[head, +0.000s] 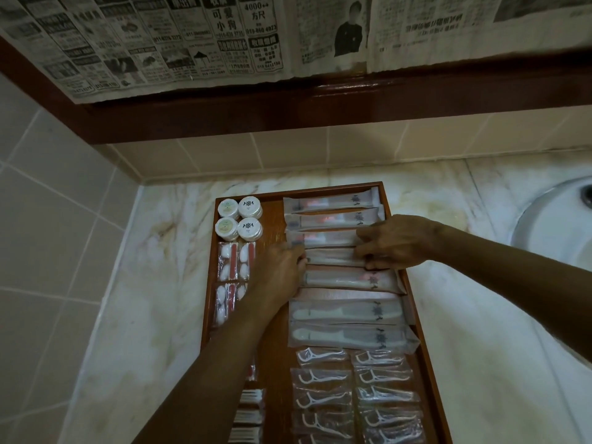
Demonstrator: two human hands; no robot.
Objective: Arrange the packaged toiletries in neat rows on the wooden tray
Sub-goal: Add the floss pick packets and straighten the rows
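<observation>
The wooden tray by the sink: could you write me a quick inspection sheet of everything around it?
Surface: veined pale marble counter.
Job's things: reddish-brown wooden tray holding long clear toothbrush packets, white comb packets, floss-pick packets, round white soap packs, cotton-swab packets.
Clutter: nothing seen.
Grippers: left hand and right hand both pinch one long packet.
Cables: nothing seen.
Surroundings: white sink basin, beige wall tiles, newspaper sheets above.

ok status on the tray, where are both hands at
Left hand and right hand pinching the ends of one long sachet, fourth in its column. Wooden tray mostly filled in rows. Nothing in the way.
</observation>
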